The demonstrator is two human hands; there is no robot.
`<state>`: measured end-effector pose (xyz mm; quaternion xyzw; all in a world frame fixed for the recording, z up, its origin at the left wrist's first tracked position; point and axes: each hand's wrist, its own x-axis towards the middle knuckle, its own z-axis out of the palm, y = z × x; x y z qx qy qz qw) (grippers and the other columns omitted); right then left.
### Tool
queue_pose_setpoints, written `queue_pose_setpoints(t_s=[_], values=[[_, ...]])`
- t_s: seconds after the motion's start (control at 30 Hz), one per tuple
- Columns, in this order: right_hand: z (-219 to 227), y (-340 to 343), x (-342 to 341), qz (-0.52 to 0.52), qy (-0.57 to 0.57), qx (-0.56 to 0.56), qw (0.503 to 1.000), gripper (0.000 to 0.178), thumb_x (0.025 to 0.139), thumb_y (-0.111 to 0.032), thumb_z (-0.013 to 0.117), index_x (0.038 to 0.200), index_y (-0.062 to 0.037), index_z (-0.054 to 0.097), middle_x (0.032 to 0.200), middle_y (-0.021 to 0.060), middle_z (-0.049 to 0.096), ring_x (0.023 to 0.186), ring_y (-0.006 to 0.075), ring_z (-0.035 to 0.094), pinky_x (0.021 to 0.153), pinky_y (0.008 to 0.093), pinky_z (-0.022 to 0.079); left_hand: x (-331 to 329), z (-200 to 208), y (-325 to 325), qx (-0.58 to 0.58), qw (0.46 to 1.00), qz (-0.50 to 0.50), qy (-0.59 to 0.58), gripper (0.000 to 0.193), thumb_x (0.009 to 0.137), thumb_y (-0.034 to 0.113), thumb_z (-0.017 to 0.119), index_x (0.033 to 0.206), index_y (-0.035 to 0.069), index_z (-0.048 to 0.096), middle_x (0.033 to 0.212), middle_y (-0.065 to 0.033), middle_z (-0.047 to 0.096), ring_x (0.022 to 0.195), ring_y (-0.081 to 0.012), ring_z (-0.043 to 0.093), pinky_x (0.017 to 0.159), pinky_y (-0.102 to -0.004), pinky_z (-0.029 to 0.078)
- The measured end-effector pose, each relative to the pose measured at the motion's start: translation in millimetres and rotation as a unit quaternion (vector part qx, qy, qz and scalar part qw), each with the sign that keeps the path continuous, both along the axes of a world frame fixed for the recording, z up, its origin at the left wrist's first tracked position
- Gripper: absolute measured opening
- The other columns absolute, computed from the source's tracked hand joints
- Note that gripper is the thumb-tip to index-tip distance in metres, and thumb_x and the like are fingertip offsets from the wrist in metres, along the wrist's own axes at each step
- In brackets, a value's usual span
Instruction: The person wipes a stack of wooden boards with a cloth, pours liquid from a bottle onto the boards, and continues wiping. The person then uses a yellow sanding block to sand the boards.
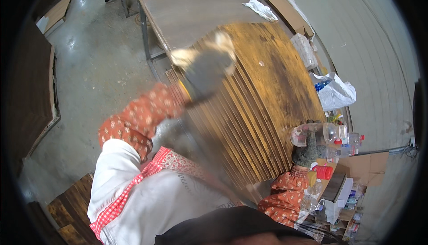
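Over L edge of stacked wood-grain panels (pixel 278 69), L gloved hand (pixel 207 73) is clutching a cream rag (pixel 183 58), fingers motion-blurred. By stack's R end, R gloved hand (pixel 307 151) is gripping a clear plastic btl (pixel 328 132), fingers wrapped round it, capped end pointing R.

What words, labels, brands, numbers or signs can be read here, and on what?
White shirt: dark printed letters, broken by folds; I won't copy them out.
Clear bottle at the right hand: no readable text.
Smaller bottles beside it: any label print is too small to read.
Wooden boards: no lettering visible.
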<state>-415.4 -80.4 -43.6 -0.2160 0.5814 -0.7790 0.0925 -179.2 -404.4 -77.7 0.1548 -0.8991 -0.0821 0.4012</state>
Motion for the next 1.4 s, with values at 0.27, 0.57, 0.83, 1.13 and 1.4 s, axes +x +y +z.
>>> queue_pose_setpoints(t_s=[0.27,0.57,0.83,1.13,1.4], values=[[3.3,-3.5,-0.8,-0.01,0.112,0.052,0.992,0.051,0.081,-0.005,0.071,0.125,-0.0053,0.047,0.119,0.0081,0.053,0.106,0.0193,0.054,0.093,0.0363,0.047,6.2,4.4,-31.2,-0.09,0.988,-0.015,-0.126,0.039,0.077,0.012,0.055,0.115,0.002,0.056,0.117,-0.0166,0.055,0.109,-0.0331,0.052,0.096,-0.0435,0.042],[1.8,0.9,-3.2,-0.067,0.201,0.099,0.972,0.054,0.078,-0.006,0.074,0.124,-0.0021,0.046,0.118,0.0095,0.054,0.104,0.0221,0.054,0.089,0.0394,0.048,-3.6,52.5,-128.4,0.178,0.961,0.188,-0.092,0.019,0.088,0.017,0.044,0.095,0.011,0.061,0.084,-0.0147,0.064,0.078,-0.0355,0.063,0.07,-0.0398,0.049],[3.1,-2.3,-1.0,-0.034,0.112,0.034,0.993,0.066,0.073,-0.009,0.078,0.128,-0.0049,0.042,0.117,0.0064,0.052,0.105,0.0215,0.053,0.092,0.0369,0.045,-68.9,29.0,-21.4,-0.036,0.995,-0.093,0.001,0.03,0.081,-0.001,0.055,0.108,0.008,0.063,0.103,-0.0121,0.065,0.097,-0.0295,0.062,0.097,-0.0415,0.046],[4.5,-1.7,0.7,-0.026,0.039,0.009,0.999,0.067,0.074,-0.012,0.077,0.13,-0.0055,0.04,0.116,0.0094,0.052,0.1,0.0238,0.055,0.088,0.0386,0.05,-33.2,7.3,-139.2,0.114,0.987,-0.004,0.11,0.026,0.085,0.009,0.049,0.109,0.005,0.061,0.105,-0.0173,0.063,0.096,-0.0325,0.062,0.088,-0.0376,0.049],[8.6,-2.9,4.0,-0.005,0.052,-0.003,0.999,0.067,0.076,-0.007,0.075,0.133,-0.0056,0.04,0.121,0.0109,0.052,0.109,0.0262,0.052,0.096,0.0422,0.046,59.4,-79.2,-115.5,0.206,0.955,0.03,0.21,0.031,0.085,0.013,0.061,0.116,0.008,0.06,0.117,-0.0136,0.062,0.105,-0.03,0.06,0.091,-0.0397,0.047]])
